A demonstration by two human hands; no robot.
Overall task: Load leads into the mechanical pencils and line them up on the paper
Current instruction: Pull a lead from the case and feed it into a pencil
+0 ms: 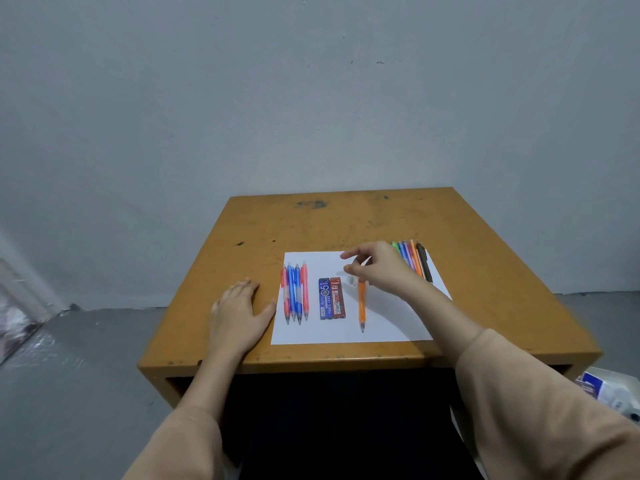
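A white sheet of paper (388,323) lies on a small wooden desk (311,230). Several red and blue mechanical pencils (295,294) lie side by side at its left edge. A blue lead case (325,299) and a red lead case (337,298) sit in the middle. An orange pencil (362,303) lies alone, tip toward me, with a small white cap (350,280) beside its top. More coloured pencils (417,259) lie at the paper's far right corner. My right hand (379,268) hovers over the orange pencil's top, fingers loosely spread and holding nothing. My left hand (239,311) rests flat on the desk left of the paper.
The desk stands against a grey wall. Grey floor lies to the left. A white and blue package (609,393) sits on the floor at the lower right. The desk's far half shows dark stains.
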